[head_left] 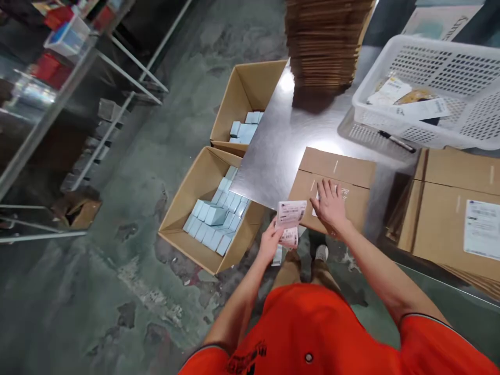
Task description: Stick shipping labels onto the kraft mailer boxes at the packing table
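My left hand [270, 240] is closed on a strip of printed shipping labels [291, 214], held beside the near left corner of a flat brown cardboard box [335, 174]. The strip hangs down past the table edge. My right hand [331, 205] lies on the flat box with its fingers spread. Under and beside that hand a white label [315, 204] shows on the cardboard, partly covered by the fingers. Handwriting is visible just right of the fingers, too small to read.
On the metal table [269, 161] stand a stack of folded cardboard [328, 41], a white basket [425, 112] with packets, a marker [396, 140] and labelled flat boxes [445, 219]. Open cartons [187, 208] of small pale-blue boxes [214, 215] stand on the floor left. Shelving [89, 57] is further left.
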A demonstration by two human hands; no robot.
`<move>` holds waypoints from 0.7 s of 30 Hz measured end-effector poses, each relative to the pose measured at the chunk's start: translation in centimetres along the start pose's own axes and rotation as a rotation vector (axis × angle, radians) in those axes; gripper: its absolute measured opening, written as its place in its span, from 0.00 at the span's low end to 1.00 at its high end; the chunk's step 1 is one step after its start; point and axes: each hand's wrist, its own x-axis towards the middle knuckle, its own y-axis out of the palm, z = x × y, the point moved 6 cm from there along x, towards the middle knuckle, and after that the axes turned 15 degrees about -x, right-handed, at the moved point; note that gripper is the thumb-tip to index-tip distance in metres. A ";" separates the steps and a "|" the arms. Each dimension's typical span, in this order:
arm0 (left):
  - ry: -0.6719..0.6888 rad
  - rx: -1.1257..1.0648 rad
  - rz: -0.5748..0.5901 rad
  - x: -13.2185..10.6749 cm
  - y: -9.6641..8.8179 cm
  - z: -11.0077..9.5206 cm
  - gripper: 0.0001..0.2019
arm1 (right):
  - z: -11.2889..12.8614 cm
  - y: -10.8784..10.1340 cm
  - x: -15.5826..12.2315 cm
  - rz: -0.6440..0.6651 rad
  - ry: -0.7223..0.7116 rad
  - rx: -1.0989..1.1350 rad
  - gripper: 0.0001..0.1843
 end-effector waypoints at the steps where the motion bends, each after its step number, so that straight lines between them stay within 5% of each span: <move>1: 0.031 0.022 0.041 1.1 0.8 -0.4 0.15 | 0.6 0.2 -0.7 -0.012 -0.025 -0.005 0.35; 4: 0.070 0.083 0.122 2.4 2.9 -0.8 0.13 | 2.1 0.3 -4.8 0.010 -0.278 0.056 0.33; 6: 0.069 0.107 0.134 2.0 3.4 -0.6 0.13 | 0.9 -0.2 -7.9 0.009 -0.293 0.091 0.29; 11: 0.002 0.020 0.049 1.0 2.7 0.5 0.15 | -8.5 -2.2 -11.7 -0.031 0.532 0.013 0.28; 17: -0.146 -0.344 -0.238 -1.0 1.2 0.4 0.24 | -8.2 -6.0 -11.1 -0.054 0.616 0.359 0.31; 19: -0.137 -0.431 -0.218 -2.4 2.7 -0.6 0.24 | -9.9 -7.8 -12.2 -0.112 0.632 0.612 0.33; 21: -0.163 -0.431 -0.116 -3.9 6.2 -1.1 0.24 | -14.2 -9.6 -14.5 -0.175 0.676 0.768 0.36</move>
